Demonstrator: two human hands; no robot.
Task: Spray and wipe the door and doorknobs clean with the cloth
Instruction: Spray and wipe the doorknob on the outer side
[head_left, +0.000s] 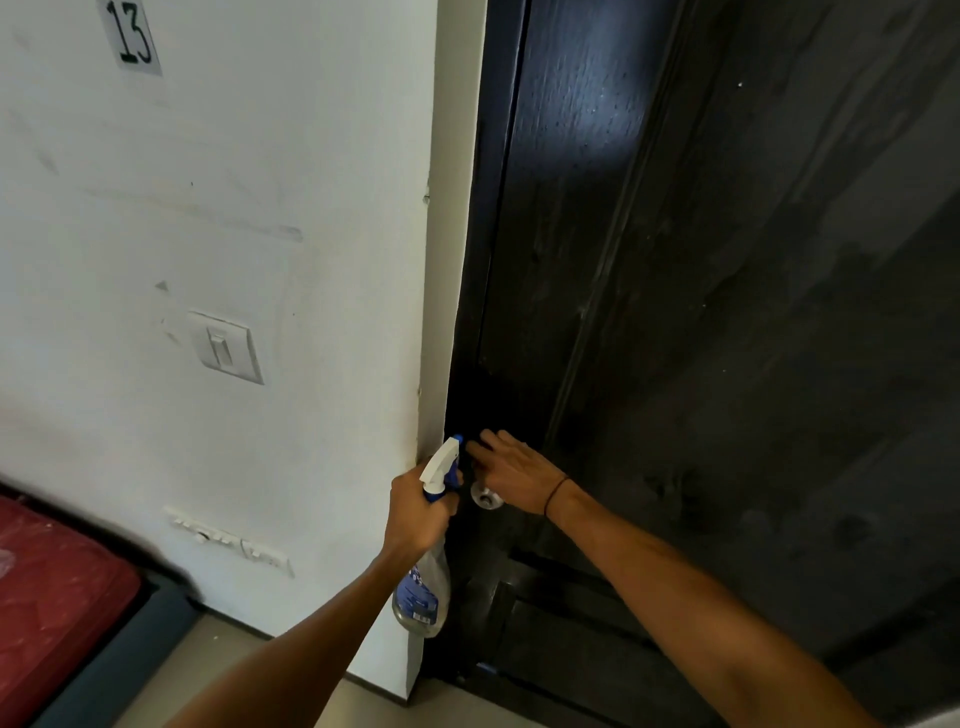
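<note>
A black wooden door (701, 312) fills the right half of the view, shut against the white frame. Its silver doorknob (487, 499) sits low on the door's left edge, partly covered by my right hand (517, 475). That hand lies over the knob with its fingers stretched toward the door edge and holds nothing I can see. My left hand (418, 512) grips the neck of a clear spray bottle (422, 597) with a blue label. The bottle's white and blue nozzle (442, 462) points up at the door edge, close to my right fingertips. No cloth is in view.
A white wall (311, 260) to the left carries a light switch (226, 349), a socket strip (231, 543) low down and a paper marked 13 (132, 36). A red mattress (52, 597) on a dark base lies at the lower left.
</note>
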